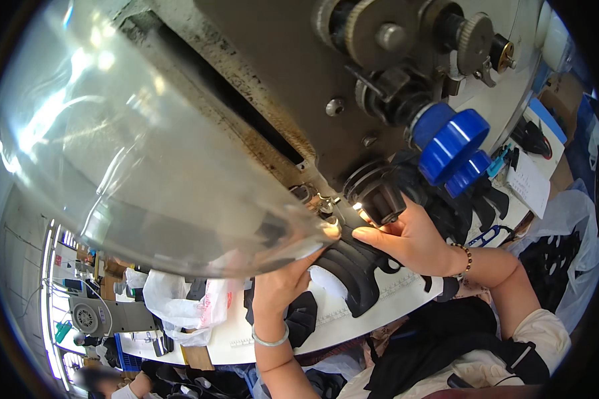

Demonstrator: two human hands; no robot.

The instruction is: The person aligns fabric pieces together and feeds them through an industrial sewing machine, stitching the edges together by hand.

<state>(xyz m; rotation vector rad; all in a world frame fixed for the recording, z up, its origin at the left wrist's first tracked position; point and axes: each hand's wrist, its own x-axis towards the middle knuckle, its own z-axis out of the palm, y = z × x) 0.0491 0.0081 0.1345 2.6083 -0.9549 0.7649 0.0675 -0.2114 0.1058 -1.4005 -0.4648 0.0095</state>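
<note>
Beneath the head of a sewing machine, black curved fabric pieces lie fanned over the white table near the needle area. My right hand pinches the right side of the black piece, thumb stretched toward the needle and fingers partly hidden by a small black lamp. On the other side my left hand is closed at the piece's left edge. A clear curved shield covers part of its fingers and blurs them, though one fingertip shows near the presser foot.
Blue knobs stick out from the machine head. More black pieces lie at the right, by blue-handled scissors and a paper sheet. A white plastic bag sits on the left. Another machine stands beyond it.
</note>
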